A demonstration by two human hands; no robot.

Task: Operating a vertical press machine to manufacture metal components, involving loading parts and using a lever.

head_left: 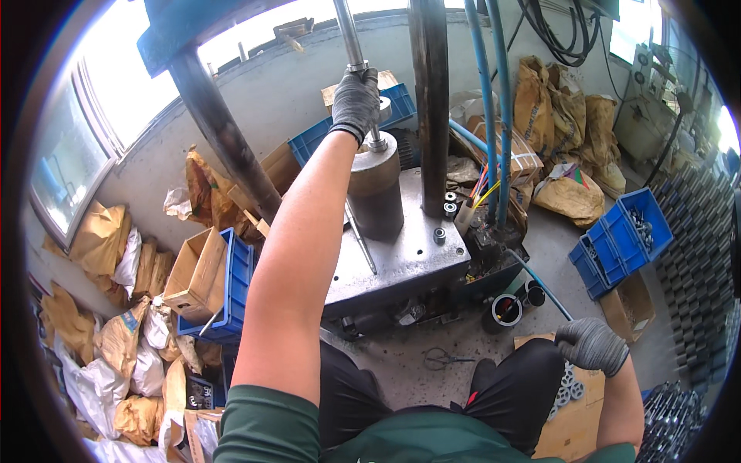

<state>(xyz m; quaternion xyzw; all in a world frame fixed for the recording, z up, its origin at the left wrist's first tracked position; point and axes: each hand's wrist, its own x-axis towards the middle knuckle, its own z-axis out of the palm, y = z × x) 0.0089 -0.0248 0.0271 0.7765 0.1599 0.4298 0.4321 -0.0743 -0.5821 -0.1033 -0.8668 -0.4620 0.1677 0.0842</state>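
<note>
Left hand, in a grey glove, arm stretched forward. Fingers closed around the thin bright rod, low on it, where it enters the top of the dark cylinder. Rod runs upward out of view.

Cylinder stands upright on the press's steel base plate, toward the plate's far left side. A thick dark column rises from the plate just right of the cylinder, near but apart. A second dark column leans at the plate's far left corner.

Right hand, also grey-gloved, low at the person's right side, well apart from the press. Fingers curled downward over a flat cardboard sheet carrying small metal rings. Cannot tell whether it grips a ring: fingertips hidden.

Blue hoses run down beside the right column to the plate's right edge. Loose nuts sit on the plate near the column foot.

On the floor: scissors just in front of the plate's near edge; two blue crates to the right, holding metal parts; a blue crate with a cardboard box to the left; brown paper sacks piled along the far wall.
</note>
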